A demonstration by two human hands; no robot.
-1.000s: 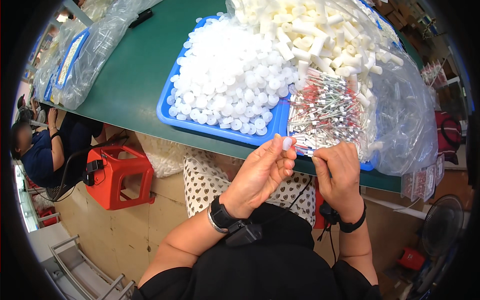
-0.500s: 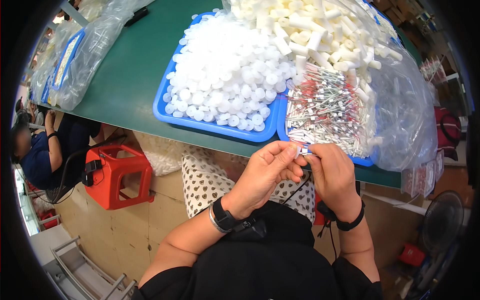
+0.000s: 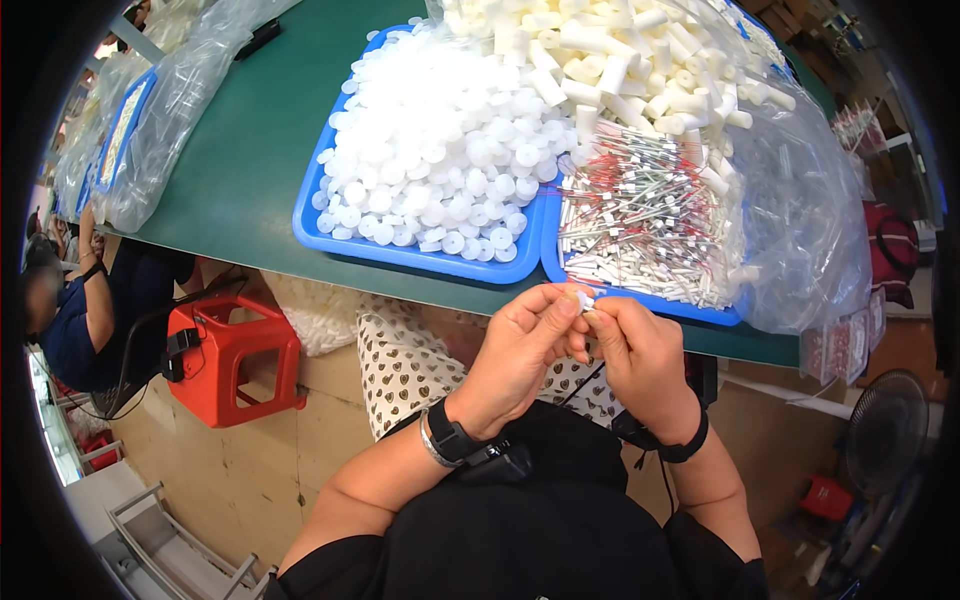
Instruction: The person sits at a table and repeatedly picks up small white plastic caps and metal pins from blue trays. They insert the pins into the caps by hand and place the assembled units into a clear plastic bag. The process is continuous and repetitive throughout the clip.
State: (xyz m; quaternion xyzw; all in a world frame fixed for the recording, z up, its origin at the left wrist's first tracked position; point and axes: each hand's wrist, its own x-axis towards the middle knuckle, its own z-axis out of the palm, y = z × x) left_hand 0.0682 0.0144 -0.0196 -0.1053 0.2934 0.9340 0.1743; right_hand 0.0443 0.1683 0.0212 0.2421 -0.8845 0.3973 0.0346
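Observation:
In front of the table edge my two hands meet at the fingertips. Between thumb and finger, my left hand [image 3: 515,350] pinches a small white plastic disc [image 3: 584,299], mostly covered by the fingers. My right hand [image 3: 645,360] is closed in a pinch against it, on a small white piece whose shape is largely hidden. Just beyond them stands a blue tray [image 3: 690,313] with many thin wired parts [image 3: 640,215], red, silver and white-ended. To its left, a second blue tray [image 3: 420,264] is heaped with translucent white discs [image 3: 440,150].
Cream foam tubes [image 3: 610,60] are piled behind the trays in a clear plastic bag [image 3: 800,220]. The green table [image 3: 240,150] extends left. A red stool [image 3: 235,350] and a seated person [image 3: 95,300] are at left; a fan [image 3: 888,430] is at right.
My right hand has come slightly left and closer to my left hand, bringing the fingertips together over the small pieces. The whole scene has shifted a little left in view.

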